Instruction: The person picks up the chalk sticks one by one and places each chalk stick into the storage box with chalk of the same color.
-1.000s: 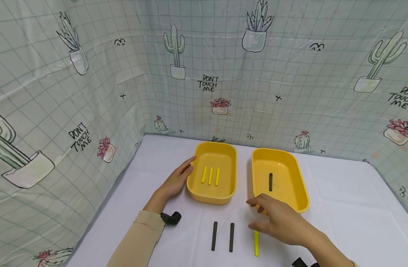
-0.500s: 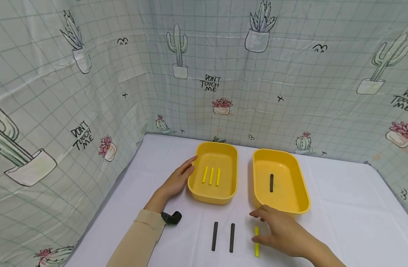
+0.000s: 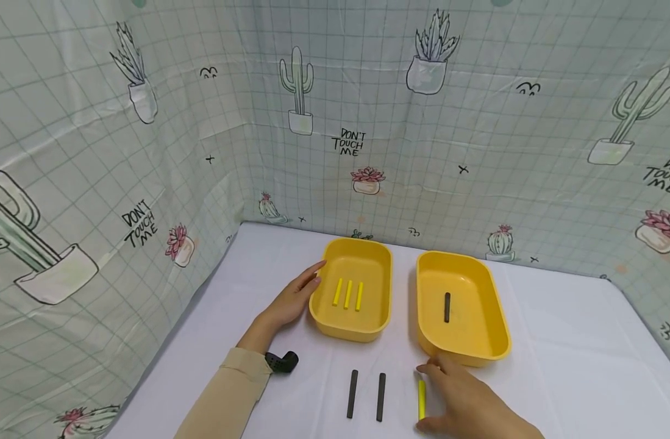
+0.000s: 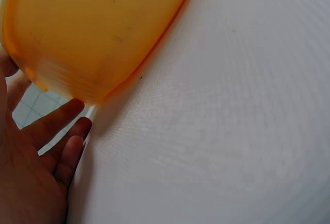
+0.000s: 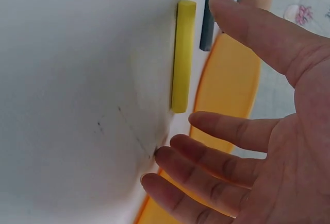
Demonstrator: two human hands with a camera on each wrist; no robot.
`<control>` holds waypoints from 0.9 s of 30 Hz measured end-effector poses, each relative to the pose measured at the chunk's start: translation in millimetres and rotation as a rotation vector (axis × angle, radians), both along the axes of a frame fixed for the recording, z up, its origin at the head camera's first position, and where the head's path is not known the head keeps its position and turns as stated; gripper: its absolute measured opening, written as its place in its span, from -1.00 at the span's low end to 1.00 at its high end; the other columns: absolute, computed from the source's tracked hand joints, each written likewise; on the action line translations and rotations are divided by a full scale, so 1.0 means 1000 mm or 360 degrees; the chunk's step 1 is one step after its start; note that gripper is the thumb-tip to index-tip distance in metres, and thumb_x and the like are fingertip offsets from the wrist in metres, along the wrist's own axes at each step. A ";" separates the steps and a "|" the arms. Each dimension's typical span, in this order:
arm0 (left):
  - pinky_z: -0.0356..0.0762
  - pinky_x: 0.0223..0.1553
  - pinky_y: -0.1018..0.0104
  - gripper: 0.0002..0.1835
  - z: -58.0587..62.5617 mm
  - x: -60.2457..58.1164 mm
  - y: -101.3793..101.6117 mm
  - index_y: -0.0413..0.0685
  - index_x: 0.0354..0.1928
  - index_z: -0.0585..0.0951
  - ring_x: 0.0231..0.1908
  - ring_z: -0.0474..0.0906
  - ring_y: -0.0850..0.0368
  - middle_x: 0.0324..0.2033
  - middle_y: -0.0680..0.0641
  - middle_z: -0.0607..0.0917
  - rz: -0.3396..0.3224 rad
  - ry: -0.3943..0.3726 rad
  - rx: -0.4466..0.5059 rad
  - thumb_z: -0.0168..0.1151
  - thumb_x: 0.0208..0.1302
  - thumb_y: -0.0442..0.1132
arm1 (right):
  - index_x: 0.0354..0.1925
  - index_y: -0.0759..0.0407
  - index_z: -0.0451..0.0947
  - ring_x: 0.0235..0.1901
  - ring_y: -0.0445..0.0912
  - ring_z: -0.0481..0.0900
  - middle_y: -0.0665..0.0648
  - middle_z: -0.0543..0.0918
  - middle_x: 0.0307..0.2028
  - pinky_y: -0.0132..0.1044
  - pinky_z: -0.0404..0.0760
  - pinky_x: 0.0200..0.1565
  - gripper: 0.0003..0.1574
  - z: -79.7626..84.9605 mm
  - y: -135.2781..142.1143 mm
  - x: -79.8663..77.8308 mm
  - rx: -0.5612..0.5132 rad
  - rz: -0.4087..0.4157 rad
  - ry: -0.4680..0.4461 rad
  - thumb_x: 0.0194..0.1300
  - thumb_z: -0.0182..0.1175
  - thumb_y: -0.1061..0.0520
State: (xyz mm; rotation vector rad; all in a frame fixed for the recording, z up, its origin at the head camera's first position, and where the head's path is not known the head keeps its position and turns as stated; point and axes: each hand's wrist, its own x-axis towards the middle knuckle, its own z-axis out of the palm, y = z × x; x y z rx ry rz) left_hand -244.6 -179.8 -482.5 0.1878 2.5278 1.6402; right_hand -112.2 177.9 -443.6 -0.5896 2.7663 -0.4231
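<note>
My left hand (image 3: 291, 302) rests its straight fingers on the left side of the left yellow tray (image 3: 348, 333); the left wrist view shows them along the tray wall (image 4: 77, 77). Three short yellow sticks (image 3: 348, 295) lie in that tray. Over the table my right hand (image 3: 469, 402) spans a fourth yellow stick (image 3: 422, 393), fingers past its far end and thumb by its near end. In the right wrist view, thumb and fingers stand spread, with a gap between them and the yellow stick (image 5: 183, 56). Two dark grey sticks (image 3: 353, 394) lie left of it.
A right yellow tray (image 3: 472, 305) stands just beyond my right hand, holding one dark stick (image 3: 447, 308). White cloth (image 3: 565, 341) covers the table. Behind and to the left hangs a grid-patterned curtain (image 3: 389, 140) with cactus drawings.
My right hand has moved down and toward me, from beside the right tray's near edge to around the loose yellow stick. My left hand stays at the left tray.
</note>
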 end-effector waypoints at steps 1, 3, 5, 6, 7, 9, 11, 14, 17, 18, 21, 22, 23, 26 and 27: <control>-0.01 0.60 -0.27 -0.51 0.000 0.000 0.000 0.65 0.53 0.27 0.62 0.10 -0.09 0.61 0.09 0.23 0.0002 -0.0002 -0.0003 -0.11 0.64 0.16 | 0.20 -0.03 0.59 -0.12 -0.23 0.42 -0.17 0.44 -0.03 -0.13 0.65 0.09 0.08 0.000 -0.001 0.000 0.0005 -0.0020 -0.0030 -0.25 0.65 -0.43; -0.01 0.60 -0.27 -0.51 0.000 0.000 0.000 0.64 0.53 0.27 0.61 0.11 -0.09 0.61 0.10 0.23 0.0006 -0.0006 -0.0010 -0.11 0.64 0.15 | 0.20 -0.03 0.59 -0.10 -0.20 0.44 -0.14 0.47 0.02 -0.04 0.64 0.15 0.10 0.000 -0.003 0.000 0.0009 -0.0077 -0.0092 -0.29 0.68 -0.40; -0.01 0.60 -0.27 -0.50 -0.001 -0.001 0.000 0.61 0.54 0.27 0.61 0.11 -0.09 0.61 0.11 0.23 0.0008 -0.0010 -0.0015 -0.11 0.65 0.14 | 0.19 -0.03 0.59 -0.08 -0.16 0.46 -0.09 0.49 0.08 0.05 0.62 0.19 0.10 0.000 -0.005 -0.001 0.0002 -0.0119 -0.0135 -0.33 0.70 -0.37; -0.01 0.60 -0.27 -0.50 -0.001 -0.001 0.000 0.60 0.55 0.27 0.61 0.11 -0.09 0.61 0.10 0.23 0.0005 -0.0008 -0.0019 -0.11 0.65 0.14 | 0.19 -0.03 0.60 -0.07 -0.15 0.47 -0.07 0.50 0.10 0.07 0.61 0.21 0.10 0.000 -0.005 -0.001 0.0002 -0.0132 -0.0144 -0.34 0.71 -0.36; -0.01 0.60 -0.27 -0.50 -0.001 -0.002 0.000 0.59 0.55 0.27 0.61 0.11 -0.09 0.61 0.10 0.23 0.0005 -0.0002 -0.0021 -0.11 0.65 0.14 | 0.18 -0.04 0.59 -0.05 -0.14 0.48 -0.06 0.51 0.11 0.09 0.61 0.22 0.10 0.000 -0.006 -0.001 0.0006 -0.0141 -0.0143 -0.34 0.71 -0.35; 0.00 0.60 -0.26 -0.49 -0.001 -0.003 0.000 0.59 0.55 0.27 0.61 0.11 -0.09 0.61 0.09 0.23 0.0001 0.0006 -0.0018 -0.11 0.64 0.15 | 0.17 -0.04 0.59 -0.05 -0.14 0.48 -0.05 0.51 0.11 0.09 0.60 0.22 0.08 0.000 -0.006 -0.001 0.0015 -0.0142 -0.0127 -0.34 0.72 -0.35; 0.00 0.60 -0.26 -0.49 0.000 -0.004 0.000 0.61 0.55 0.27 0.61 0.11 -0.10 0.61 0.09 0.23 0.0002 0.0013 -0.0017 -0.11 0.64 0.15 | 0.15 -0.05 0.59 -0.05 -0.16 0.47 -0.07 0.51 0.08 0.04 0.62 0.21 0.06 0.000 -0.006 0.000 0.0033 -0.0123 -0.0084 -0.33 0.71 -0.35; 0.00 0.59 -0.27 -0.49 0.001 -0.006 0.000 0.62 0.54 0.27 0.61 0.11 -0.10 0.61 0.09 0.22 0.0000 0.0014 -0.0016 -0.11 0.64 0.16 | 0.13 -0.06 0.58 -0.07 -0.20 0.45 -0.11 0.50 0.04 -0.02 0.64 0.17 0.03 0.000 -0.005 0.001 0.0047 -0.0097 -0.0032 -0.31 0.70 -0.36; 0.00 0.59 -0.27 -0.49 0.002 -0.006 0.000 0.61 0.55 0.26 0.61 0.10 -0.10 0.61 0.09 0.22 -0.0005 0.0013 -0.0021 -0.11 0.63 0.17 | 0.11 -0.08 0.58 -0.07 -0.20 0.44 -0.13 0.49 0.02 -0.03 0.63 0.17 0.02 0.000 -0.005 0.001 0.0041 -0.0086 -0.0017 -0.31 0.70 -0.37; 0.01 0.59 -0.27 -0.49 0.002 -0.006 0.000 0.60 0.55 0.26 0.61 0.11 -0.11 0.61 0.08 0.22 -0.0007 0.0017 -0.0023 -0.11 0.64 0.17 | 0.11 -0.08 0.58 -0.06 -0.20 0.44 -0.13 0.49 0.02 -0.02 0.63 0.17 0.02 0.000 -0.005 0.001 0.0037 -0.0086 -0.0018 -0.32 0.70 -0.38; 0.01 0.59 -0.26 -0.50 0.002 -0.006 0.000 0.64 0.54 0.27 0.61 0.12 -0.10 0.61 0.08 0.24 0.0004 0.0022 -0.0028 -0.11 0.63 0.17 | 0.09 -0.10 0.57 -0.06 -0.20 0.42 -0.14 0.47 0.01 -0.04 0.63 0.15 0.02 -0.001 -0.004 0.000 0.0032 -0.0074 -0.0013 -0.34 0.71 -0.38; 0.02 0.59 -0.26 -0.50 0.002 -0.005 0.000 0.66 0.53 0.28 0.61 0.13 -0.09 0.60 0.09 0.24 0.0011 0.0019 -0.0032 -0.10 0.63 0.18 | 0.09 -0.10 0.57 -0.05 -0.20 0.42 -0.15 0.47 0.01 -0.05 0.63 0.15 0.02 -0.001 -0.004 0.000 0.0032 -0.0067 -0.0007 -0.34 0.71 -0.37; 0.02 0.60 -0.25 -0.51 0.001 -0.005 0.000 0.67 0.52 0.28 0.61 0.13 -0.09 0.60 0.09 0.25 0.0015 0.0012 -0.0030 -0.10 0.63 0.18 | 0.08 -0.10 0.57 -0.06 -0.20 0.42 -0.15 0.46 0.00 -0.05 0.64 0.14 0.01 -0.001 -0.004 0.000 0.0031 -0.0071 -0.0019 -0.35 0.72 -0.36; 0.02 0.59 -0.26 -0.52 -0.001 -0.004 0.000 0.70 0.51 0.28 0.61 0.13 -0.09 0.60 0.09 0.24 0.0023 -0.0018 -0.0036 -0.10 0.63 0.17 | 0.07 -0.08 0.58 -0.05 -0.18 0.42 -0.13 0.47 0.00 -0.02 0.63 0.14 -0.01 -0.002 -0.004 -0.001 0.0032 -0.0083 -0.0060 -0.34 0.73 -0.31; 0.02 0.59 -0.26 -0.51 -0.002 -0.004 0.000 0.70 0.52 0.27 0.61 0.12 -0.09 0.61 0.09 0.24 0.0023 -0.0024 -0.0040 -0.10 0.64 0.16 | 0.06 -0.08 0.59 -0.05 -0.17 0.43 -0.12 0.47 0.01 -0.01 0.63 0.15 -0.03 -0.002 -0.004 -0.001 0.0030 -0.0094 -0.0078 -0.34 0.73 -0.30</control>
